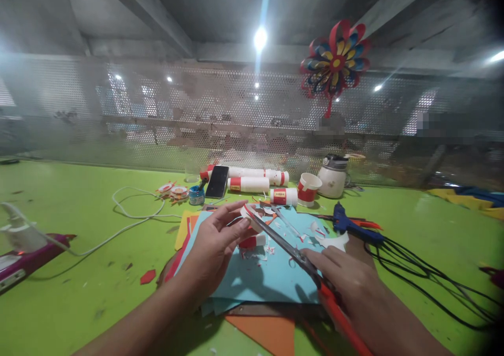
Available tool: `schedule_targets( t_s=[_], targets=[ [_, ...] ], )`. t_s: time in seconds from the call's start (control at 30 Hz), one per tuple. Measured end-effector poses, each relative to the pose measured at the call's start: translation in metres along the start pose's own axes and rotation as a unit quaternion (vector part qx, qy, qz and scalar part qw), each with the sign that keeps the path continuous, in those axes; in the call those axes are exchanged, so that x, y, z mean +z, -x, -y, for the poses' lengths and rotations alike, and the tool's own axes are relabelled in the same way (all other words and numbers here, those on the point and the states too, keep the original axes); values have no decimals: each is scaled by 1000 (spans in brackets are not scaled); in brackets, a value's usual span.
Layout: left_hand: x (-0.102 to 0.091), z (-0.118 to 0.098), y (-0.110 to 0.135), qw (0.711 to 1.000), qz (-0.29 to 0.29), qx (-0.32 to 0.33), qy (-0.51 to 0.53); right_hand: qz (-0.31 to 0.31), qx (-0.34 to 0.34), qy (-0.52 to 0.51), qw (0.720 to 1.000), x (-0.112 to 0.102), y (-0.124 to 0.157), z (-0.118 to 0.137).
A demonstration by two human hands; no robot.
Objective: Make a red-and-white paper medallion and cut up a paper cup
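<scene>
My left hand [210, 243] pinches a small white paper cup piece [249, 212] with a red stripe between thumb and fingers. In my right hand [348, 274] is a pair of scissors [289, 249] with long grey blades and red handles. The blade tips reach the cup piece; whether they are closed on it I cannot make out. Below both hands lie light blue sheets of paper [252, 282], strewn with white and red scraps. Another red and white cup piece [252, 241] rests on the sheets, partly behind my left fingers.
Behind the paper stand stacked paper cups [249, 184], an upright cup [309, 189], a phone [217, 181], a blue jar [197, 195] and a white kettle-like container [332, 177]. A blue glue gun [352, 224] with black cables lies right. A purple power strip [35, 256] is left.
</scene>
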State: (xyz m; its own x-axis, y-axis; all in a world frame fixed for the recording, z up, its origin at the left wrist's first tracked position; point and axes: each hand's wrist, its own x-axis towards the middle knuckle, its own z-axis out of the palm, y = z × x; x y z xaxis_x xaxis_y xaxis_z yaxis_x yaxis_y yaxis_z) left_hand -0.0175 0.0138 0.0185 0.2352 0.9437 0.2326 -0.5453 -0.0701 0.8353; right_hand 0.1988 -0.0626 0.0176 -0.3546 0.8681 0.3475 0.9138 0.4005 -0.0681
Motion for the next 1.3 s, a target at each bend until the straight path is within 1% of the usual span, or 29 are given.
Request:
schedule_targets(
  t_s=[0.27, 0.5, 0.7, 0.83, 1.0, 1.2, 1.3],
  targets=[
    [1, 1, 0, 1000, -9, 3, 11, 2, -8, 15, 1000, 1, 1, 0],
    [1, 1, 1, 1000, -6, -2, 8, -20, -14, 24, 999, 1, 1, 1],
    [1, 1, 1, 1000, -12, -3, 6, -60, -24, 24, 998, -1, 0, 1],
    [2, 1, 1, 1000, -25, -1, 0, -51, -26, 19, 998, -1, 1, 0],
    [3, 1, 2, 999, -36, 16, -8, -48, -28, 21, 998, 0, 1, -1],
    [3, 2, 0, 999, -35, 19, -21, -60, -32, 28, 997, -2, 2, 0],
    [2, 2, 0, 999, -34, 22, -26, -55, -30, 28, 998, -2, 2, 0]
  ],
)
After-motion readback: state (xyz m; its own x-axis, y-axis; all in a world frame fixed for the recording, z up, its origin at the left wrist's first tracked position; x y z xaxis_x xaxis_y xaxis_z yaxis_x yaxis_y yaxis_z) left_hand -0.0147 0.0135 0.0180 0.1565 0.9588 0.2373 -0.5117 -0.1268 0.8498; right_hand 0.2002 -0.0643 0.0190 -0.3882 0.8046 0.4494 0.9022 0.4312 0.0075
